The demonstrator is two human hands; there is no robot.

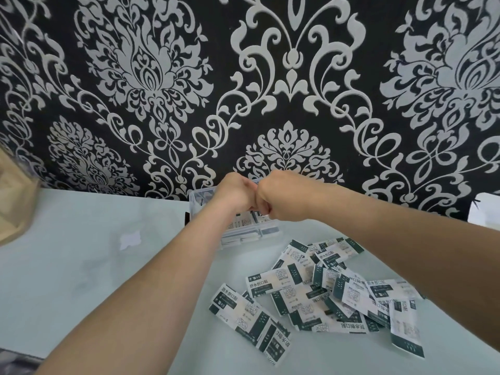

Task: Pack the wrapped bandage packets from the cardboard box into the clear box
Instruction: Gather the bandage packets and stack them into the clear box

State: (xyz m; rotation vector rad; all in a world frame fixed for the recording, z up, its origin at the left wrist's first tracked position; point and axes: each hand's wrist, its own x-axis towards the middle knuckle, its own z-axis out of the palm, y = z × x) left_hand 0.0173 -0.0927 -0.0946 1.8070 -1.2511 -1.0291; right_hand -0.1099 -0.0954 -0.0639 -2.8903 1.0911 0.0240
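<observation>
What looks like the one cardboard box (13,207) sits at the left edge. At centre, the left hand (235,193) and right hand (278,201) curl knuckle to knuckle over the one clear box (251,236), which is partly filled; whether they hold anything cannot be told. The step seems to be seating packets, and the next reach is lower right to a dozen-odd overlapping bandage packets (324,293).

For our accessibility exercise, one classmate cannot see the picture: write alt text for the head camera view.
A left hand and a right hand meet knuckle to knuckle over a clear box that holds bandage packets; what the curled fingers hold is hidden. Loose packets lie scattered on the pale table before black-and-silver patterned wallpaper.
</observation>
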